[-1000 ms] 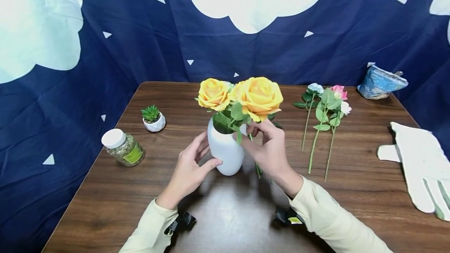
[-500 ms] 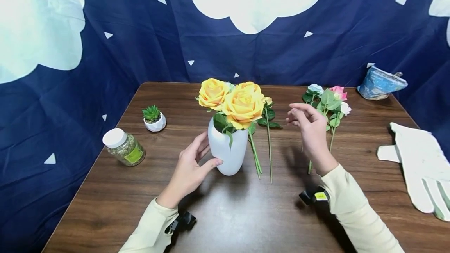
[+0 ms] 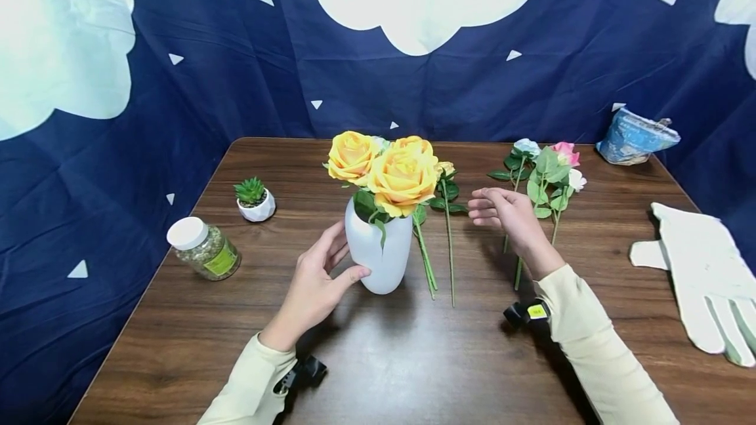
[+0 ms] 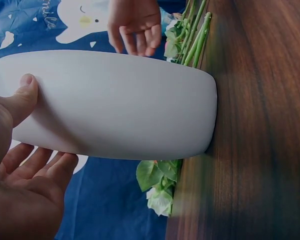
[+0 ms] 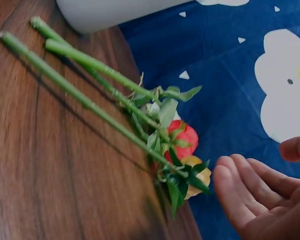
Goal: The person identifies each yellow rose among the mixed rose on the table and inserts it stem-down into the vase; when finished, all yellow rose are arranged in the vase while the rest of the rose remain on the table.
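Note:
A white vase [image 3: 378, 258] stands mid-table with yellow roses [image 3: 401, 176] in it. My left hand [image 3: 321, 274] cups its left side, with the thumb on the front and the fingers round the back. In the left wrist view the thumb of that hand [image 4: 20, 170] presses the vase wall [image 4: 115, 105]. My right hand [image 3: 502, 210] hovers empty to the right of the vase, fingers relaxed, beside two loose stems [image 3: 449, 248] lying on the table. The right wrist view shows these stems [image 5: 90, 65] with small red and yellow blooms, and my open right hand [image 5: 255, 195] near them.
A bunch of pink and white flowers [image 3: 546, 179] lies behind the right hand. A white glove [image 3: 697, 274] and a blue bag [image 3: 634, 136] are at the right. A lidded jar [image 3: 203, 251] and a small potted succulent [image 3: 255, 199] stand at the left of the wooden table [image 3: 413, 359].
My right hand let go of a yellow rose, which now stands in the vase. It swung right, then drifted back left toward the loose stems. The left hand stayed on the vase.

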Motion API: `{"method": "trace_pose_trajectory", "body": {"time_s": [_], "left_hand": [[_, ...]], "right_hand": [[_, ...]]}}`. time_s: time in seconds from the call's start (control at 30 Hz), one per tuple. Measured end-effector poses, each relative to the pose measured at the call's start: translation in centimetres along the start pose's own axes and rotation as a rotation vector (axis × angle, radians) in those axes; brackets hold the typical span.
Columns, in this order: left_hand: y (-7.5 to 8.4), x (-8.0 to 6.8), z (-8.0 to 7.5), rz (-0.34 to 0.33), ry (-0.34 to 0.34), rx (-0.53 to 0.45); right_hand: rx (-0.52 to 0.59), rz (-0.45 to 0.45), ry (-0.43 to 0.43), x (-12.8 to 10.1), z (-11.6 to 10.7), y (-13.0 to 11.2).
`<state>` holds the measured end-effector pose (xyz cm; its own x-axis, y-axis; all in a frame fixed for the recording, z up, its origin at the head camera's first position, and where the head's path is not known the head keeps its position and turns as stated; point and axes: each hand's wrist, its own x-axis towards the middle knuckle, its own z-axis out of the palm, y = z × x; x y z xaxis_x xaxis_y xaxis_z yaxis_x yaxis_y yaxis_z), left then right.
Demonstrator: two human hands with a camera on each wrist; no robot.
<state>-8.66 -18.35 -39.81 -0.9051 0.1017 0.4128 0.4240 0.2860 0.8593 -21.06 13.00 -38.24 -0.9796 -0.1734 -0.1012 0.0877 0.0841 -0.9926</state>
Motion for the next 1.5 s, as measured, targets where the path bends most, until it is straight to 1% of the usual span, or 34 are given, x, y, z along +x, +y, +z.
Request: {"method": "trace_pose_trajectory", "body": {"time_s": [0.13,0.33,0.53,0.7,0.9,1.13,1.5], "left_hand": [[0.0,0.0,0.0,0.009,0.001,0.002],[0.1,0.1,0.0,0.012,0.001,0.002],[-0.1,0.0,0.0,0.009,0.000,0.012],[-0.1,0.0,0.0,0.013,0.000,0.010],[0.0,0.1,0.0,0.015,-0.001,0.007],[0.0,0.0,0.0,0.016,-0.001,0.009],[-0.2,-0.1,0.0,0.025,0.001,0.010]], "right_hand": [[0.002,0.074,-0.054,0.5,-0.3,0.6],[0.001,0.149,-0.138,1.0,-0.5,1.4],[0.025,0.211,-0.178,1.3,-0.5,2.3],[0.026,0.231,-0.192,1.3,0.0,3.0],[0.027,0.222,-0.186,1.3,0.7,3.4],[0.079,0.248,-0.215,1.3,1.0,3.6],[0.114,0.256,-0.242,1.6,1.3,3.9]]}}
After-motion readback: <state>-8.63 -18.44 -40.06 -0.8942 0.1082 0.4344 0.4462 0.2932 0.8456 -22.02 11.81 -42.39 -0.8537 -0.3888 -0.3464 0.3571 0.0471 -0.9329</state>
